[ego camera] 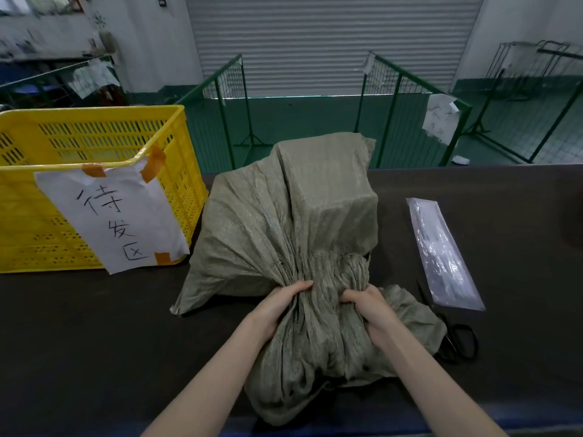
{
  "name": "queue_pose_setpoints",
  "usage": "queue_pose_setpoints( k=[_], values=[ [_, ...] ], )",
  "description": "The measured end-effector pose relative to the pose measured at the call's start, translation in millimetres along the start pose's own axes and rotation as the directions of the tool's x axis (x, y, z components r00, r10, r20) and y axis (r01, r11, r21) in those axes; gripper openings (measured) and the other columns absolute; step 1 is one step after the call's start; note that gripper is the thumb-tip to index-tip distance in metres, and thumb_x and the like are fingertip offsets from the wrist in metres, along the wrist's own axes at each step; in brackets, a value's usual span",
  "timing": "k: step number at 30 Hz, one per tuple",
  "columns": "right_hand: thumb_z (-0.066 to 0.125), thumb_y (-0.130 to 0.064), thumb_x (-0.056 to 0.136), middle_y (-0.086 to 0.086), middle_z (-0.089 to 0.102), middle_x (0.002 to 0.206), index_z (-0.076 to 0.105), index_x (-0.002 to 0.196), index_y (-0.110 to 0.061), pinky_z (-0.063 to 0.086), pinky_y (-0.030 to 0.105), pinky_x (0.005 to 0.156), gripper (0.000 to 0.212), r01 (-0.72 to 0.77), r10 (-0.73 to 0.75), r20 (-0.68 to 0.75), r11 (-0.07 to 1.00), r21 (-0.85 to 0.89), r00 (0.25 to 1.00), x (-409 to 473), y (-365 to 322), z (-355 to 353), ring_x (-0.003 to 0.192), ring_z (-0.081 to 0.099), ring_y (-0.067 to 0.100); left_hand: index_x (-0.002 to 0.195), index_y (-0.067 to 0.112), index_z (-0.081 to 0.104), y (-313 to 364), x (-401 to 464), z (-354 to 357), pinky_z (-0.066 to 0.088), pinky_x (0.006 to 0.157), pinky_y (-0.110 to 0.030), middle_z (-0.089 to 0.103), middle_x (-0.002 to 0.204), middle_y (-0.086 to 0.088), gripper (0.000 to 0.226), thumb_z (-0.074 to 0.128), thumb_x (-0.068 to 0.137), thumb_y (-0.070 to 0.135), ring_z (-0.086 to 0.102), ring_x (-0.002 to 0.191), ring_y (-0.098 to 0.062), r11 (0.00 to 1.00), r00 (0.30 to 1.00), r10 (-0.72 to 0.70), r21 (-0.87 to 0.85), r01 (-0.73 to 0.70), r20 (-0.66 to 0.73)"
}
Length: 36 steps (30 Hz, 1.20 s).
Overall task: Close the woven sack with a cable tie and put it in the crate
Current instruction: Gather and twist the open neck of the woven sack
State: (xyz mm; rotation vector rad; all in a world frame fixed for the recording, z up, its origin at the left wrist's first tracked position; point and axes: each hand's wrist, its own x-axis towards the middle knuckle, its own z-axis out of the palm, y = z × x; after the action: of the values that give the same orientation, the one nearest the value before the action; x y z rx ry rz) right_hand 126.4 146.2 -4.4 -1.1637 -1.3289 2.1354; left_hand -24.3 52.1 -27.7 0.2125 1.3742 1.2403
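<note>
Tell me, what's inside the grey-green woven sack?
Hidden. The grey-green woven sack shows only a boxy bulge; both hands, left hand and right hand, bunch its mouth closed.

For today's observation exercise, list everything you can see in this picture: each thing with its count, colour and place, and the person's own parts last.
woven sack: one, grey-green, middle of the table, neck gathered toward the person.
crate: one, yellow, on the table left of the sack.
paper sign: one, white with black handwriting, taped to the crate's front with orange tape.
clear plastic packet: one, transparent, on the table right of the sack; contents too blurred to name.
scissors: one pair, black, near end of the packet, partly under the sack.
table: one, dark, across the foreground.
wire fence panels: several, green, on the floor beyond the table.
roller shutter: one, grey, back wall.
left hand: one, fingers clenched on the sack's neck.
right hand: one, likewise gripping the neck.
</note>
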Motion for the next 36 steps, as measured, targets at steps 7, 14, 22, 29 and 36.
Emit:
queue_pose_setpoints(
  k=[7, 14, 22, 29, 36],
  values=[
    [0.047, 0.001, 0.081, 0.017, 0.074, 0.087, 0.07, 0.097, 0.002, 0.053, 0.039, 0.077, 0.028, -0.141, 0.136, 0.077, 0.989, 0.052, 0.988, -2, -4, -1, 0.088, 0.068, 0.032, 0.127, 0.021, 0.059, 5, -8, -2, 0.044, 0.099, -0.027, 0.064, 0.125, 0.002, 0.057, 0.069, 0.078, 0.05, 0.062, 0.108, -0.013, 0.971, 0.999, 0.037, 0.235, -0.036, -0.001],
    [0.087, -0.021, 0.05, 0.019, 0.071, 0.109, 0.054, 0.123, 0.002, 0.055, 0.04, 0.084, 0.083, -0.102, 0.102, 0.054, 0.995, 0.001, 0.993, 11, 7, -14, 0.099, 0.07, 0.03, 0.135, 0.024, 0.049, 9, -18, 1, 0.034, 0.106, -0.022, 0.054, 0.135, 0.008, 0.05, 0.061, 0.089, 0.04, 0.052, 0.119, -0.006, 0.878, 0.956, 0.291, 0.389, -0.279, 0.028],
    [0.065, -0.006, 0.082, 0.007, 0.068, 0.081, 0.065, 0.089, 0.0, 0.052, 0.018, 0.056, 0.009, -0.006, 0.006, -0.049, 1.0, -0.016, 0.999, 11, -2, -14, 0.063, 0.069, 0.009, 0.135, 0.031, 0.047, 5, -31, -8, 0.026, 0.114, -0.028, 0.054, 0.131, 0.016, 0.049, 0.042, 0.093, 0.056, 0.047, 0.123, -0.003, 0.949, 0.986, 0.114, 0.28, -0.144, 0.121],
    [0.07, -0.024, 0.079, 0.006, 0.071, 0.107, 0.063, 0.118, -0.005, 0.05, 0.035, 0.096, 0.044, -0.007, 0.023, 0.051, 0.956, -0.293, 0.998, 10, 14, 1, 0.1, 0.067, 0.019, 0.129, 0.022, 0.057, 7, -33, 0, 0.035, 0.111, -0.031, 0.064, 0.126, 0.003, 0.049, 0.053, 0.09, 0.05, 0.058, 0.118, -0.012, 0.989, 0.994, 0.036, 0.142, -0.05, 0.1],
    [0.062, -0.003, 0.086, -0.006, 0.069, 0.085, 0.068, 0.086, -0.019, 0.048, 0.008, 0.065, 0.018, 0.174, -0.14, 0.112, 0.897, -0.407, 0.984, -11, 24, 9, 0.079, 0.066, 0.005, 0.112, 0.015, 0.07, 11, -14, 23, 0.047, 0.101, -0.033, 0.073, 0.109, -0.007, 0.049, 0.073, 0.076, 0.046, 0.066, 0.106, -0.02, 0.991, 0.999, -0.048, 0.125, 0.044, 0.024]
  ],
)
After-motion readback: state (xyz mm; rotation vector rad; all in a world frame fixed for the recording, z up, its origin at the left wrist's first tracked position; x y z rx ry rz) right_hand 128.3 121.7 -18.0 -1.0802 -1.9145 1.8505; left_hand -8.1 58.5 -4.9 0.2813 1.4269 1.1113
